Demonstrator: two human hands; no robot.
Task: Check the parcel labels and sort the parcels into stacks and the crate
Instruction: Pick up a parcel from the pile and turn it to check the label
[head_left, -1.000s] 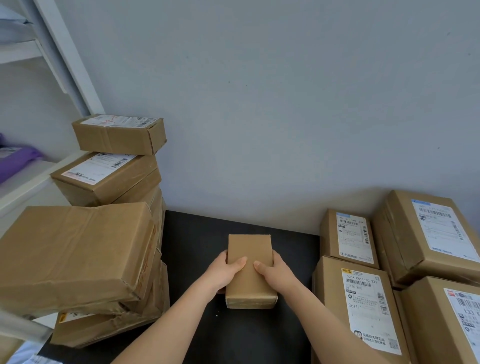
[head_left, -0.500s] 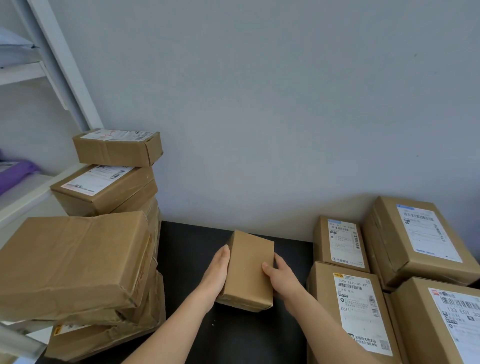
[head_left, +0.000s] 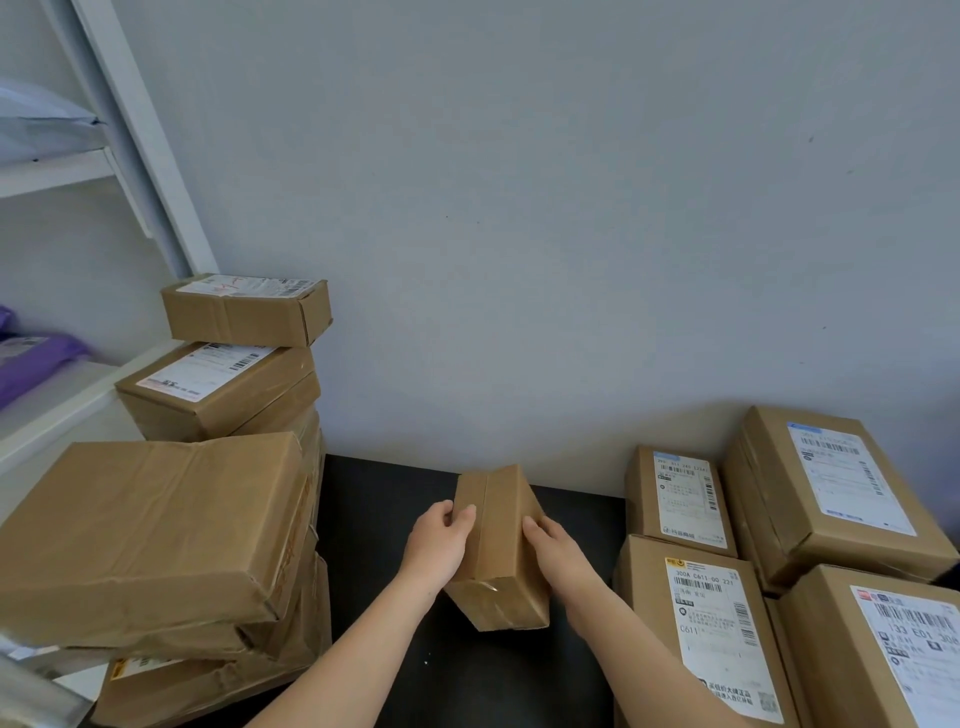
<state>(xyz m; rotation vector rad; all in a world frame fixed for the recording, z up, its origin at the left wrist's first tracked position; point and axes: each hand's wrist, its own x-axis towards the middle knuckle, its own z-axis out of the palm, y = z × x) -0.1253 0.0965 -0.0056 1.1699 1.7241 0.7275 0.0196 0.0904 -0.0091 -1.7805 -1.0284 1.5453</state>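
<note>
Small parcel (head_left: 498, 545) tipped up on edge between hands (head_left: 493, 545).

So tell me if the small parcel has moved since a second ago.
Yes: the parcel lay flat on the black table; now its left edge is tipped up, rolling rightward.

Matt brown cardboard parcel (head_left: 497, 540) w/ glossy tape, matt black tabletop (head_left: 374, 519), white paper labels (head_left: 712, 613).

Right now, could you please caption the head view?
Left hand and right hand grip a tilted brown parcel at a black table.
</note>
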